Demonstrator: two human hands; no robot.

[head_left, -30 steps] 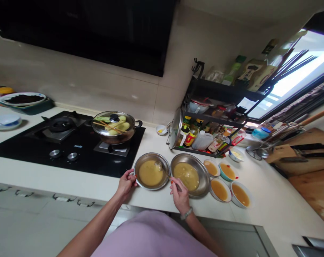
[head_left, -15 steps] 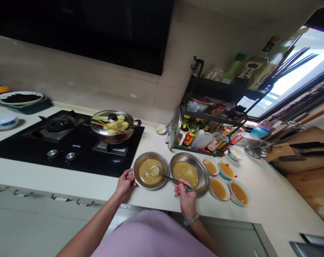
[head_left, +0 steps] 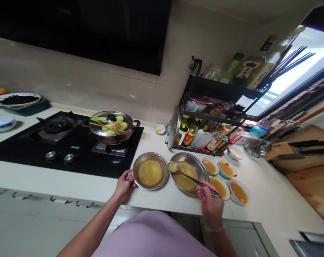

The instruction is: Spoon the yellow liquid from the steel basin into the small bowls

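My left hand (head_left: 126, 182) is closed on the near left rim of a round metal bowl (head_left: 165, 178) of yellowish liquid. In my right hand (head_left: 210, 201) is the handle of a metal ladle (head_left: 190, 177), whose head carries some of the liquid. The ladle's head is over the left edge of a second, wider metal bowl (head_left: 204, 170), beside the gap between both bowls. That wider bowl also contains yellowish liquid. Right of it stand several small bowls of orange-brown liquid, one of them a white bowl (head_left: 233, 200) partly behind my right hand's side.
A lidded pan (head_left: 110, 134) stands on the black gas hob (head_left: 78, 167) at left. Behind the bowls is a black rack (head_left: 218, 117) with bottles and jars. A knife block (head_left: 279, 151) and cutting boards (head_left: 312, 178) are at right; a small white dish (head_left: 159, 129) sits behind.
My right hand has moved right, bringing the ladle from the left metal bowl to over the edge of the wider one. My left hand stays at its bowl's rim.
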